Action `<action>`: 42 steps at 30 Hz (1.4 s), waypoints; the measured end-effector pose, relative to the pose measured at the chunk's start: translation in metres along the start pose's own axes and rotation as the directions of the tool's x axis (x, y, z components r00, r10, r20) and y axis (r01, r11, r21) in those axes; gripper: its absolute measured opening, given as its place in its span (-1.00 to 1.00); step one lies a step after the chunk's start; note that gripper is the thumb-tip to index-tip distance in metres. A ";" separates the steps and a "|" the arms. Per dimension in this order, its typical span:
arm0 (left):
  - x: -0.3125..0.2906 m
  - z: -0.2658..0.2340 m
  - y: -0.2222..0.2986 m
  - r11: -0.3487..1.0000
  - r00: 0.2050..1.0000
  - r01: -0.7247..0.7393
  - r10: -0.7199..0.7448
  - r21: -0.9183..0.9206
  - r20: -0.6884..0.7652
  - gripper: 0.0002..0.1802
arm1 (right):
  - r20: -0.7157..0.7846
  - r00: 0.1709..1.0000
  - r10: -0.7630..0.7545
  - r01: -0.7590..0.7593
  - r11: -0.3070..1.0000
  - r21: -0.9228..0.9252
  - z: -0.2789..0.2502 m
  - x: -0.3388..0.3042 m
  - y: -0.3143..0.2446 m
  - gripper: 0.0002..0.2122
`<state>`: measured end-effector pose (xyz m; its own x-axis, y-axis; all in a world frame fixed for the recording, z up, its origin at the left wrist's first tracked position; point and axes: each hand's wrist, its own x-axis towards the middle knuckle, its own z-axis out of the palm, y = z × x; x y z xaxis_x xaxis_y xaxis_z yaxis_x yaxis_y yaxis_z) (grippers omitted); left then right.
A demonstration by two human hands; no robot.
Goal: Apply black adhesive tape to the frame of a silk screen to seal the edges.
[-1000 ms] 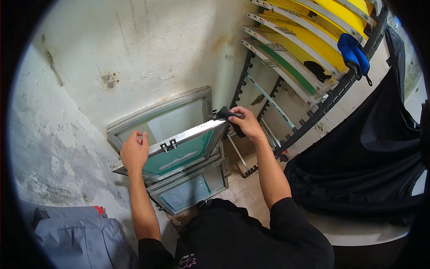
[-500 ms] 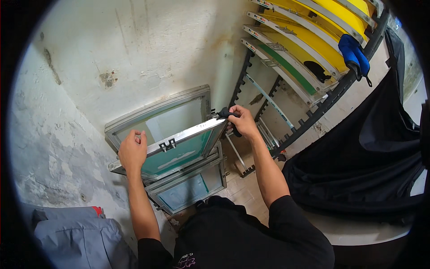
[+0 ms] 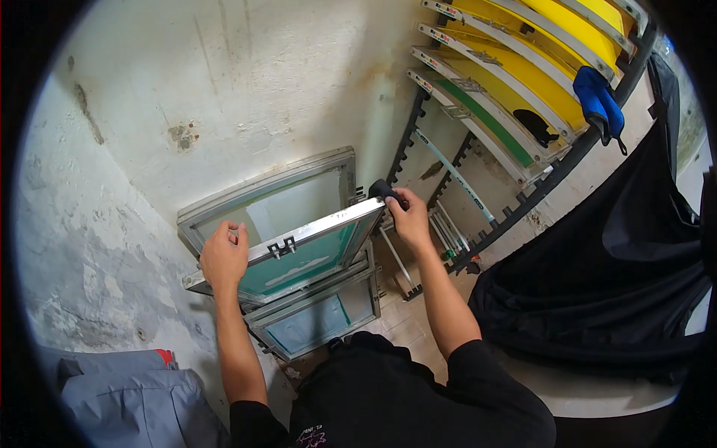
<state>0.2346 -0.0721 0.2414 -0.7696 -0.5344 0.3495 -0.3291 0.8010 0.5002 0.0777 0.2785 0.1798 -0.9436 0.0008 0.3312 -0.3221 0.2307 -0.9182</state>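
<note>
A metal screen printing frame (image 3: pixel 328 222) with teal mesh stands tilted in front of me, its top edge running from lower left to upper right. My left hand (image 3: pixel 225 255) is closed over the left part of that edge, fingers curled; the frame hides some of its grip. At the right corner, my right hand (image 3: pixel 409 218) pinches a black cloth (image 3: pixel 384 190) pressed against the frame. Black clips (image 3: pixel 281 247) sit on the top edge between my hands. Behind leans another frame (image 3: pixel 265 168) with pale mesh; below stands one with bluish mesh (image 3: pixel 310 325).
A black notched rack (image 3: pixel 515 213) at the right holds several frames with yellow mesh (image 3: pixel 515 89). A blue pouch-like item (image 3: pixel 597 101) hangs on it. Black fabric (image 3: pixel 590 284) drapes at far right. Grey cloth (image 3: pixel 142 403) lies lower left, by a peeling wall (image 3: pixel 82 246).
My right hand and the black cloth have shifted slightly at the frame's right corner, and the cloth now bunches higher. My left hand stays at its place on the edge. The view has shifted a little.
</note>
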 end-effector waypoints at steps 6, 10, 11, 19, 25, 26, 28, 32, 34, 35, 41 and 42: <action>0.001 0.002 0.001 1.000 1.000 -0.006 0.006 0.019 0.005 -0.67 | -0.025 0.999 -0.041 0.041 0.999 -0.032 0.005 -0.006 -0.010 -0.85; 0.004 0.002 0.002 1.000 1.000 0.004 -0.005 0.018 0.019 -0.67 | -0.023 1.000 0.014 -0.015 1.000 -0.022 0.006 -0.001 -0.008 -0.85; 0.004 0.002 0.002 1.000 1.000 0.006 -0.007 0.021 0.019 -0.67 | -0.029 1.000 0.004 -0.004 1.000 -0.010 0.007 -0.002 -0.008 -0.84; 0.004 0.002 0.005 0.999 1.000 0.009 -0.010 0.040 0.021 -0.69 | -0.120 0.977 -0.174 0.137 0.953 -0.269 0.016 -0.018 -0.035 -0.76; 0.009 0.007 0.005 0.999 1.000 0.021 -0.022 0.039 0.020 -0.68 | 0.077 0.961 -0.267 0.276 0.886 -0.373 0.051 -0.043 -0.064 -0.73; 0.010 0.007 0.005 0.999 0.999 0.025 -0.027 0.046 0.033 -0.68 | 0.154 0.955 -0.254 0.291 0.902 -0.318 0.061 -0.050 -0.070 -0.72; 0.011 0.008 0.006 0.998 0.999 0.038 -0.039 0.059 0.011 -0.67 | 0.293 0.933 -0.209 0.293 0.915 -0.278 0.077 -0.064 -0.078 -0.66; 0.013 0.009 0.006 0.994 0.996 0.080 -0.081 0.071 0.020 -0.67 | 0.415 0.888 -0.199 0.293 0.940 -0.177 0.066 -0.058 -0.076 -0.63; 0.013 0.012 0.005 0.993 0.994 0.110 -0.111 0.052 0.000 -0.67 | 0.429 0.881 -0.198 0.305 0.932 -0.197 0.043 -0.042 -0.067 -0.63; 0.012 0.015 0.005 0.996 0.996 0.082 -0.081 0.035 -0.033 -0.68 | 0.403 0.892 -0.205 0.299 0.936 -0.186 0.028 -0.033 -0.063 -0.64; 0.007 0.011 0.009 0.992 0.991 0.107 -0.102 0.068 -0.082 -0.70 | 0.476 0.876 -0.079 0.202 0.956 -0.213 -0.020 0.019 -0.059 -0.71; 0.008 0.011 0.011 0.989 0.991 0.124 -0.119 0.077 -0.069 -0.70 | 0.493 0.861 -0.124 0.253 0.945 -0.205 -0.014 0.018 -0.061 -0.71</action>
<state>0.2188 -0.0649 0.2408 -0.6857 -0.6430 0.3410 -0.4633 0.7470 0.4768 0.0818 0.2781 0.2444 -0.8106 -0.5079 0.2914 -0.5278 0.4181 -0.7394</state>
